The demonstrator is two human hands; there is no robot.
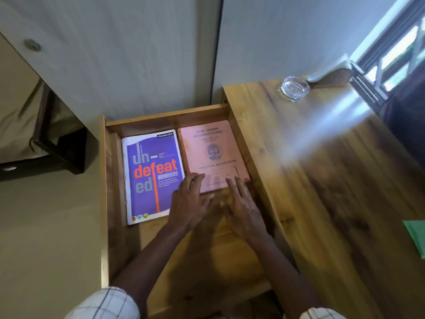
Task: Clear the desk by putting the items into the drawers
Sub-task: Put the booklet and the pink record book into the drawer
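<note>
- Head view looks down into the open drawer (110, 192) beside the desk (322, 180). The purple notebook (151, 176) and the pink record book (211, 153) lie flat side by side at its far end.
- Your left hand (190, 201) and right hand (243, 208) are both flat, fingers straight, tips on the pink book's near edge, gripping nothing. It's a bit blurry there, so I can't say how hard you're pressing.
- Looks to me like you're squaring that book into place.
- Next up, I'd guess: lift off and go for the glass dish (295, 88) at the desk's far corner, or the green thing (417, 238) at the right edge. Glass is slippery, so get a proper grip.
</note>
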